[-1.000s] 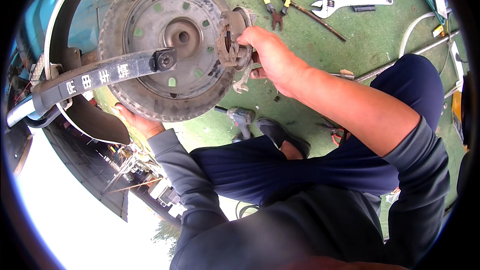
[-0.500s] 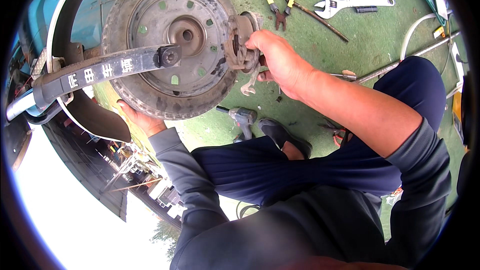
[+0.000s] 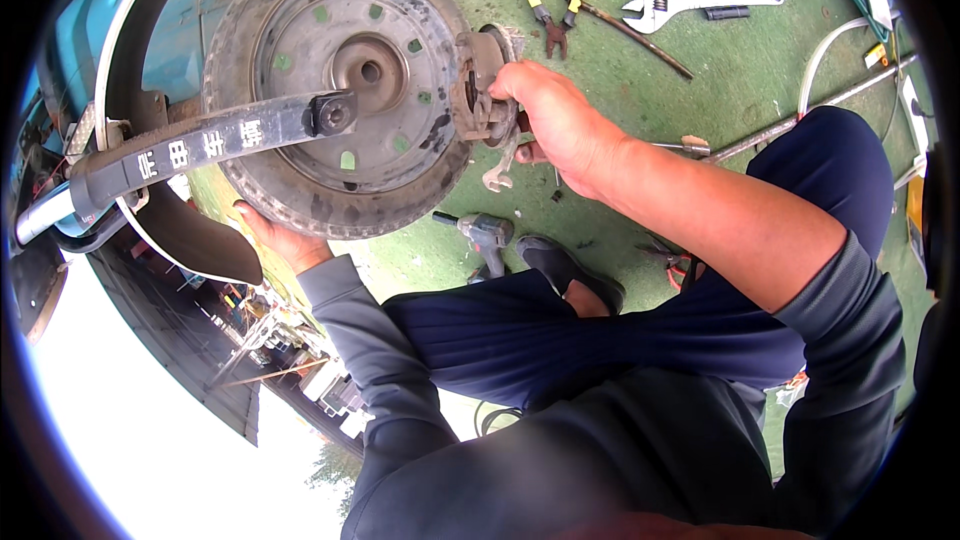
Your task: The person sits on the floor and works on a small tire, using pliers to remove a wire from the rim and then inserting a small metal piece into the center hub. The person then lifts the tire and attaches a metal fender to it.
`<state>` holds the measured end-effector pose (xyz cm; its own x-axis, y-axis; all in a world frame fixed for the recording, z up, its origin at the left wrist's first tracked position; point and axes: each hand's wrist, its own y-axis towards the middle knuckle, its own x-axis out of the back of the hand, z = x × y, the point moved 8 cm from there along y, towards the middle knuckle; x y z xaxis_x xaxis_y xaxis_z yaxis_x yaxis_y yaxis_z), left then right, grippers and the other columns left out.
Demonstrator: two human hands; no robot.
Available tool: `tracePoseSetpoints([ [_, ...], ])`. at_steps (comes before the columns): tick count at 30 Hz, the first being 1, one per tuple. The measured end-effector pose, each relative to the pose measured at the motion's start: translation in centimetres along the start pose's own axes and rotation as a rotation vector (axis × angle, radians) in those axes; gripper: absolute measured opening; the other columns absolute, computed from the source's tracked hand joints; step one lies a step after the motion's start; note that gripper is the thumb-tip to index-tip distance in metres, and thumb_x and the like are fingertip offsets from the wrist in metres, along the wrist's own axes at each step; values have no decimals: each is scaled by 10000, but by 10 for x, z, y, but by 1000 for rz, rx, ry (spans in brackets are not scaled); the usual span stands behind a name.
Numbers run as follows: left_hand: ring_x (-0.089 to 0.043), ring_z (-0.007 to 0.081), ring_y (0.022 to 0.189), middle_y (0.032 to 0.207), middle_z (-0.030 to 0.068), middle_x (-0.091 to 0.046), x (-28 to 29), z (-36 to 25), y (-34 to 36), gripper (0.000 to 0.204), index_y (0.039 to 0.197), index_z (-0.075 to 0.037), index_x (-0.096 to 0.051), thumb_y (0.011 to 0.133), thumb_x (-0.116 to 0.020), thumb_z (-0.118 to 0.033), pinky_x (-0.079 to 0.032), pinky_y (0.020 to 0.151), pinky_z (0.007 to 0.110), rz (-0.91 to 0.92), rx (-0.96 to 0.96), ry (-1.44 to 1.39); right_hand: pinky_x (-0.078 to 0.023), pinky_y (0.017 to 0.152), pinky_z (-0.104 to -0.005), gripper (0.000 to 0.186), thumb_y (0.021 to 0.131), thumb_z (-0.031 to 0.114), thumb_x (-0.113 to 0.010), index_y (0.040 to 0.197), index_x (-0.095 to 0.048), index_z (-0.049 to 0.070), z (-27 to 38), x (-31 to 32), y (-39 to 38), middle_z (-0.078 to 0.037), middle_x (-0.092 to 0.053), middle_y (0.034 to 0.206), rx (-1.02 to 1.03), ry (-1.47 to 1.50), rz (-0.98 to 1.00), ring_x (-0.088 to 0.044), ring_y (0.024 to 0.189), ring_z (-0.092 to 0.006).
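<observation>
A worn wheel point(image 3: 310, 45) with a grey steel rim and black tyre stands at the upper left, a black fork arm crossing in front of its hub. At its lower left edge, my left hand point(image 3: 278, 238) grips the tyre; the thumb shows and the other fingers are hidden behind the rubber. My right hand point(image 3: 548, 112) is closed on a rusty brake shoe assembly point(image 3: 484, 90) at the wheel's right side. Below those fingers juts a forked metal end point(image 3: 497, 177), like an open-end wrench; whether it belongs to the assembly I cannot tell.
On the green floor lie yellow-handled pliers point(image 3: 551, 15), a thin rod point(image 3: 640, 40) and an adjustable wrench point(image 3: 700, 4). A cordless power tool point(image 3: 487, 235) lies near my shoe point(image 3: 570, 275). The fork arm point(image 3: 210, 147) and a curved mudguard point(image 3: 190, 225) stand at left.
Both hands keep their holds on the wheel and the brake shoe assembly. The view has shifted slightly, with the wheel and floor tools a little farther left; little else differs.
</observation>
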<state>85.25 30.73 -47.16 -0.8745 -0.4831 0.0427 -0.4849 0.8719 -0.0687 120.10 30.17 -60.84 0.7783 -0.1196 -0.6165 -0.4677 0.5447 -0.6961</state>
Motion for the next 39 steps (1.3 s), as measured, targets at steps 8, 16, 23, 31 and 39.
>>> tracePoseSetpoints([
  [8, -395, 337, 1449, 1605, 129, -388, 5, 1, 1, 872, 1581, -76, -331, 952, -571, -631, -290, 1218, 500, -3, 4, -6, -407, 751, -334, 279, 898, 398, -543, 1026, -590, 155, -1, 4, 0, -8, -577, 948, 3, -16, -5, -507, 850, -128],
  [16, -442, 347, 1416, 1571, 150, -435, -16, 1, -10, 849, 1562, -53, -359, 961, -568, -616, -334, 1194, 499, -86, -2, 0, -467, 817, -410, 453, 849, 397, -594, 1158, -610, 66, -33, 31, 4, -100, -622, 1115, -42, -160, -32, -549, 998, -228],
  [23, -449, 334, 1398, 1552, 173, -436, 1, -3, -2, 812, 1538, -15, -374, 994, -531, -597, -351, 1176, 487, -89, 9, 79, -480, 770, -411, 471, 878, 405, -584, 1163, -673, 41, -73, 109, 16, -117, -670, 1067, -272, -720, -98, -593, 927, -231],
  [31, -520, 304, 1337, 1476, 167, -526, 18, -12, -5, 696, 1488, -2, -450, 1028, -517, -520, -397, 1143, 447, -138, -34, 142, -403, 625, -375, 350, 847, 382, -562, 980, -710, 95, -39, 142, 38, -84, -689, 1002, -390, -1023, -37, -569, 750, -203],
  [39, -513, 296, 1347, 1490, 142, -522, 29, -11, -2, 630, 1446, -13, -493, 1024, -543, -477, -387, 1145, 464, -217, 19, 172, -499, 882, -439, 430, 919, 392, -577, 1116, -628, 14, 18, 142, 49, -119, -649, 981, -18, -1608, -230, -614, 918, -233],
])
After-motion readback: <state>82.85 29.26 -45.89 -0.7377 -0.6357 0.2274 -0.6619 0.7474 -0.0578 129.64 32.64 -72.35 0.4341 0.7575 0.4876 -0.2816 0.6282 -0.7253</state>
